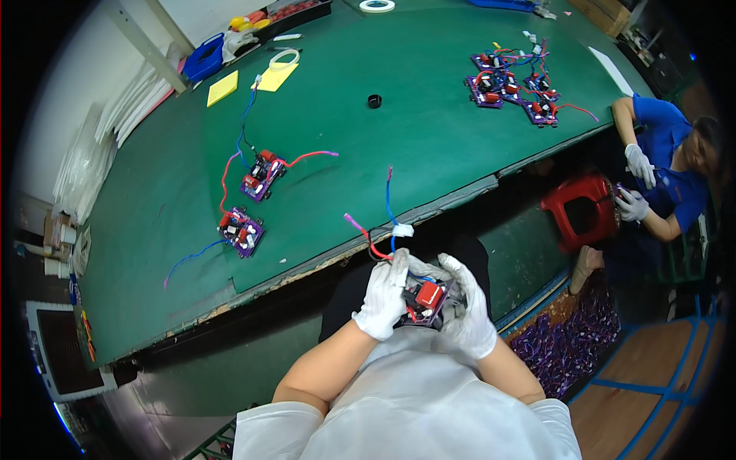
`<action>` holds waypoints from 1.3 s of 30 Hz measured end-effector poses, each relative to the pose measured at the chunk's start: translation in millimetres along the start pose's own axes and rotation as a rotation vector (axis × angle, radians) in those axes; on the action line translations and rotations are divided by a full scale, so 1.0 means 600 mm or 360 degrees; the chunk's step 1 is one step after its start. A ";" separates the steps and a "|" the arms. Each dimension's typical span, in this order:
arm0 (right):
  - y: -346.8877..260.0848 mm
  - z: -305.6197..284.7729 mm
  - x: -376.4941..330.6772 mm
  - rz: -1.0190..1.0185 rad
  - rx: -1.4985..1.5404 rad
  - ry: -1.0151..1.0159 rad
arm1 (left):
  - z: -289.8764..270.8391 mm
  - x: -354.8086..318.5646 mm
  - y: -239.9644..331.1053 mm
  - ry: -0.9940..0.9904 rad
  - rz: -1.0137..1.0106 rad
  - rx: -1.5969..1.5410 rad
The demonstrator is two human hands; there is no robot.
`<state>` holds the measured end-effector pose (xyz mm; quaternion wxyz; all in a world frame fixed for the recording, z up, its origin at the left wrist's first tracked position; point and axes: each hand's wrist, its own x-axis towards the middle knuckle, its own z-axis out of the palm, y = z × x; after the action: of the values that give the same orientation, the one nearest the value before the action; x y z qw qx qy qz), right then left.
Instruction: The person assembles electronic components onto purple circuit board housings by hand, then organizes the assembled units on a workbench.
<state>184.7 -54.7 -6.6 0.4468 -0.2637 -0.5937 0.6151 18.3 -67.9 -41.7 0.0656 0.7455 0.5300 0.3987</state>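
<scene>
Close to my body, below the table's front edge, I hold a purple circuit board with a red block-shaped part on it. My left hand, in a white glove, grips its left side, with the fingertips where the wires leave the board. Around the right side curls my gloved right hand; its fingers partly hide the board. Red, black and blue wires rise from the board past my left fingertips, and a white connector hangs on them. The board's underside is hidden.
Two wired boards lie left on the green table; several more sit back right. A black ring, yellow pads and tape roll lie farther back. At right, a gloved co-worker sits near a red stool.
</scene>
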 end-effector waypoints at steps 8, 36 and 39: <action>-0.018 0.028 -0.015 0.0147 -0.0222 0.0538 | -0.015 0.062 0.081 -0.0012 -0.1281 -0.1388; 0.061 -0.049 -0.043 0.0845 0.0118 0.0633 | -0.059 0.087 0.046 0.0002 0.0668 -0.0455; 0.071 -0.051 -0.051 0.0815 0.0189 0.0629 | -0.052 0.079 0.043 0.0074 0.0710 -0.0462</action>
<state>214.7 -61.3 -58.5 0.3989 -0.4921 -0.3730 0.6779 22.5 -49.1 17.7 0.0700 0.8174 0.2911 0.4922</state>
